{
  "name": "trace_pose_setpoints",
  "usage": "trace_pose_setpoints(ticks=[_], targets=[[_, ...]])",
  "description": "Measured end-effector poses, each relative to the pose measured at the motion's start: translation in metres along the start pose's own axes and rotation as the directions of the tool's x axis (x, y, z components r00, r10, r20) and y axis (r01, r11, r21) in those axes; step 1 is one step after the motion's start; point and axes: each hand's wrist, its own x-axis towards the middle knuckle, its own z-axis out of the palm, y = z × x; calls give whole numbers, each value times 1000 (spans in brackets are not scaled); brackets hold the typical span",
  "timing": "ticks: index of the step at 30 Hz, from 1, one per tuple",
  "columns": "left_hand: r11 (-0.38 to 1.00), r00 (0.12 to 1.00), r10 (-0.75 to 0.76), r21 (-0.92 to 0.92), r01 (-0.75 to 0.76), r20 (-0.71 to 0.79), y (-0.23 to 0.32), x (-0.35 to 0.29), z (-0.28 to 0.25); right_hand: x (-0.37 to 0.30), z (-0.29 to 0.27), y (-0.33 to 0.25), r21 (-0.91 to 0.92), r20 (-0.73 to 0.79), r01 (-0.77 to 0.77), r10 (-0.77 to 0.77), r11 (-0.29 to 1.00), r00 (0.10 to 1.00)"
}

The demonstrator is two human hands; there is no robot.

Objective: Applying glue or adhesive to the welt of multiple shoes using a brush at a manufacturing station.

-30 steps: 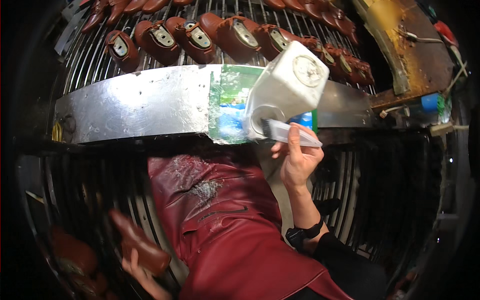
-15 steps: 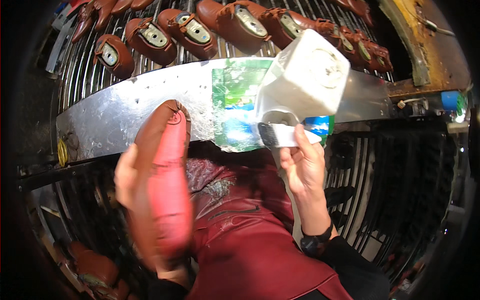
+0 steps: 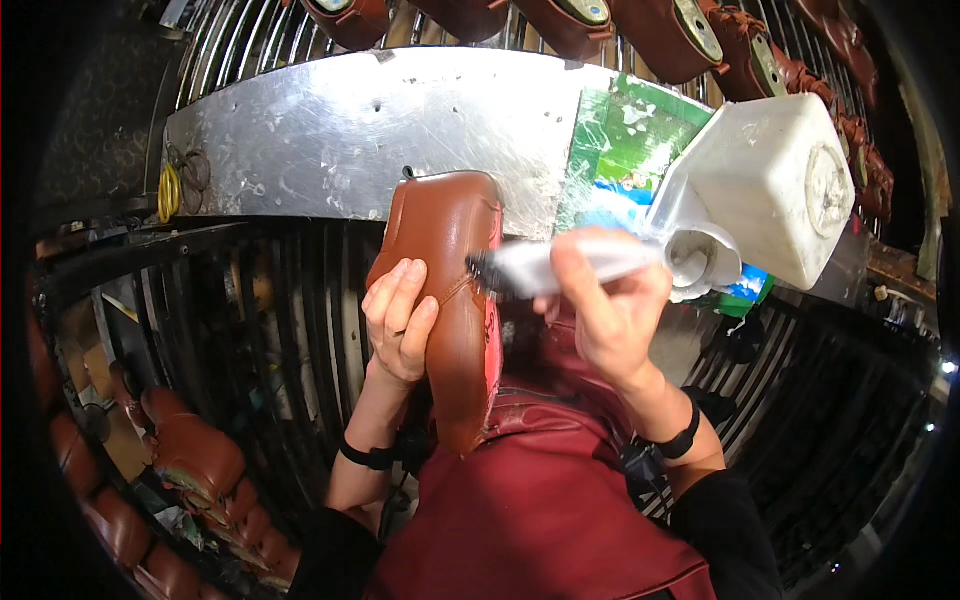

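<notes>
A brown leather shoe [image 3: 440, 300] is tipped on its side in front of me, its pink underside facing right and partly hidden. My left hand [image 3: 400, 315] is closed round its left side, fingers lying on the leather. In my right hand [image 3: 610, 300] is a white-handled brush [image 3: 560, 264], blurred by motion. Its dark bristles meet the shoe at the edge between leather and pink underside. Just right of that hand, a white plastic container [image 3: 775, 190] lies tilted, its round mouth towards me.
The container rests on a green and blue sheet [image 3: 625, 130] on a metal worktop [image 3: 300, 140]. Beyond the worktop, several brown shoes [image 3: 670, 35] stand on a rack of metal bars. More brown shoes [image 3: 195, 440] are at lower left. A yellow loop [image 3: 167, 192] hangs from the worktop's left end.
The shoe has turned from showing its pink underside to showing its brown side. My right hand has brought the brush from the container's mouth left to the shoe. The view has shifted.
</notes>
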Motion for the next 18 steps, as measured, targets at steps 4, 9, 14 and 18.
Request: trace_pose_setpoints(ticks=[4,9,14,18], targets=[[1000,1000,6,5,-6,-29,0,4,-2,61,8,17,4,-105,56,-56,998,993],[1000,999,-8,-26,6,-50,0,7,-1,41,1,6,78,-18,-63,64,995,998],[1000,998,-14,-27,12,-55,4,16,-5,-43,-16,-23,-116,288,131,-93,985,953],[1000,998,-26,-6,26,-58,7,23,-6,-94,-15,-38,-127,517,462,-339,878,786]])
